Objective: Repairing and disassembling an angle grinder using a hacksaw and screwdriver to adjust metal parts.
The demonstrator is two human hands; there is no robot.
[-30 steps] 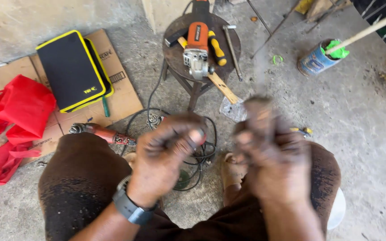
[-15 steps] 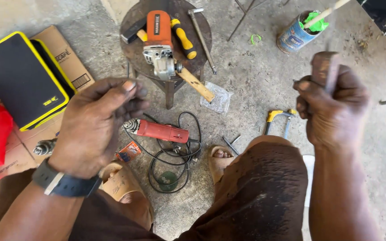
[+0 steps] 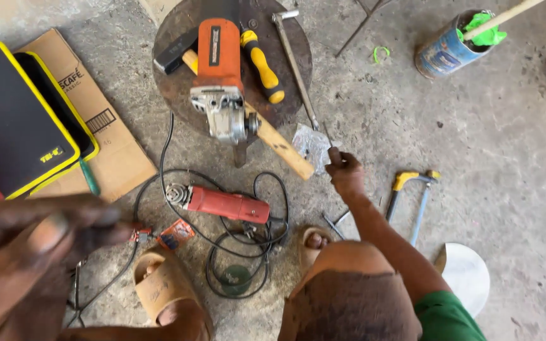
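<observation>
My right hand [image 3: 345,173] reaches down to the concrete floor, fingers pinched on a small dark metal piece beside a crumpled clear plastic bag [image 3: 309,144]. My left hand [image 3: 30,243] is raised close to the camera at the lower left. It is blurred, so its grip is unclear. A red angle grinder [image 3: 225,203] lies on the floor between my hands amid a black cable [image 3: 241,268]. A larger orange angle grinder [image 3: 217,60] rests on a round rusty stool [image 3: 175,88], with a wooden-handled hammer [image 3: 279,144] and a yellow-handled screwdriver [image 3: 261,63].
A black-and-yellow case [image 3: 14,120] lies on flattened cardboard [image 3: 115,151] at the left. A yellow-handled hacksaw [image 3: 415,189] and a white disc [image 3: 469,275] lie at the right. A tin can [image 3: 442,52] holding a stick stands at the top right. My tan sandals [image 3: 159,290] are on the floor below.
My right hand has dropped from in front of the camera to the floor by the plastic bag. My left hand has moved left and closer to the camera.
</observation>
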